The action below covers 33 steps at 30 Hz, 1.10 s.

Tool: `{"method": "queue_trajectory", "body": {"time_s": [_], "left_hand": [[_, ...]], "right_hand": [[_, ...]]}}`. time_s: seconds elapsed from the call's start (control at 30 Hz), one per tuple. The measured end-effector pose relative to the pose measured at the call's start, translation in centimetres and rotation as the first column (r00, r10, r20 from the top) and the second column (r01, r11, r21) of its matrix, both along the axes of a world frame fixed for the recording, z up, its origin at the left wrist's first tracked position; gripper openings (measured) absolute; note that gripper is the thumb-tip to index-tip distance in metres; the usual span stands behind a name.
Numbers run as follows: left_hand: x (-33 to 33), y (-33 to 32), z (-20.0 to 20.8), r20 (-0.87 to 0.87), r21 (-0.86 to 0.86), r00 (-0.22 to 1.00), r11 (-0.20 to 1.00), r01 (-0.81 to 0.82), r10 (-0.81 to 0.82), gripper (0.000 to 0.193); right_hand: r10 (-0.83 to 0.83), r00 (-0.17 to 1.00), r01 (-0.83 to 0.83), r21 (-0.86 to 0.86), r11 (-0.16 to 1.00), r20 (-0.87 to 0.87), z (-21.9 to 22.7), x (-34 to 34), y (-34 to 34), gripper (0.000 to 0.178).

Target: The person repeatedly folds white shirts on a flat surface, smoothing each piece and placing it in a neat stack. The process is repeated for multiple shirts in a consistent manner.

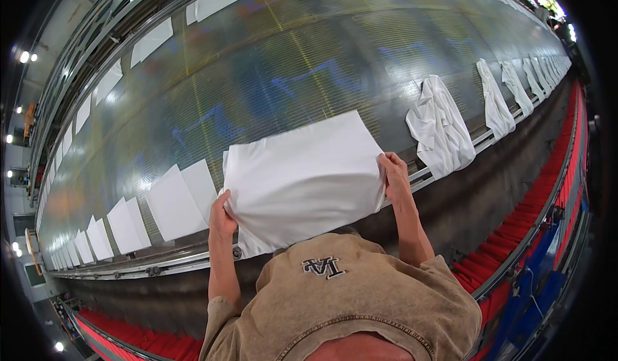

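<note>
A white fabric panel (302,177) is stretched between my two hands at the near edge of the long printing table (257,52). My left hand (222,216) pinches its left edge, with the thumb on top. The right hand (394,171) grips the right edge near its middle. The far part of the fabric lies smooth on the table. Its near part sags in soft folds over the metal edge, in front of my body. Another white piece peeks out along its left side.
Several flat white panels (170,203) line the near edge to the left. Crumpled white cloths (444,129) hang over the metal rail (428,179) to the right. More white panels (152,42) lie along the far edge. Red material (515,222) runs behind me.
</note>
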State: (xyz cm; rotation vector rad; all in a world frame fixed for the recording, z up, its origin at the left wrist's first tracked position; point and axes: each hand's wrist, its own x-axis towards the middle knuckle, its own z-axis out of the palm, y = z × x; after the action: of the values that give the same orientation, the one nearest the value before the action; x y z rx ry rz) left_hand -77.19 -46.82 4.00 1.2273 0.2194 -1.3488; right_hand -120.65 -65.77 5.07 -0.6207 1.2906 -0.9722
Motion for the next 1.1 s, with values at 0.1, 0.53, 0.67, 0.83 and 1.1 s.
{"method": "queue_trajectory", "body": {"time_s": [0.1, 0.53, 0.67, 0.83, 1.1], "left_hand": [[0.2, 0.5, 2.5, 0.044, 0.025, 0.996, 0.997, 0.071, -0.072, 0.047], [5.0, -2.8, 5.7, 0.383, -0.310, 0.872, 0.932, -0.190, 0.305, 0.040], [6.5, -2.1, 2.5, 0.429, -0.290, 0.854, 0.940, -0.179, 0.295, 0.044], [7.4, 0.1, -2.6, 0.460, -0.057, 0.866, 0.980, -0.193, 0.197, 0.054], [6.7, 2.9, -4.0, 0.444, 0.064, 0.890, 0.987, -0.148, 0.105, 0.060]], "right_hand": [[-0.017, 0.999, 0.020, -0.070, 0.997, 0.042, 2.9, 0.4, 1.9, 0.012], [0.032, 0.978, 0.033, -0.307, 0.951, 0.206, 3.5, 8.5, -4.2, 0.012], [0.016, 0.980, 0.052, -0.329, 0.943, 0.201, 1.7, 10.0, -4.0, 0.015], [0.084, 0.992, -0.089, -0.048, 0.995, -0.096, -2.0, 10.4, -2.0, 0.017], [0.157, 0.930, -0.161, 0.016, 0.987, -0.332, -4.6, 8.6, -0.7, 0.019]]}}
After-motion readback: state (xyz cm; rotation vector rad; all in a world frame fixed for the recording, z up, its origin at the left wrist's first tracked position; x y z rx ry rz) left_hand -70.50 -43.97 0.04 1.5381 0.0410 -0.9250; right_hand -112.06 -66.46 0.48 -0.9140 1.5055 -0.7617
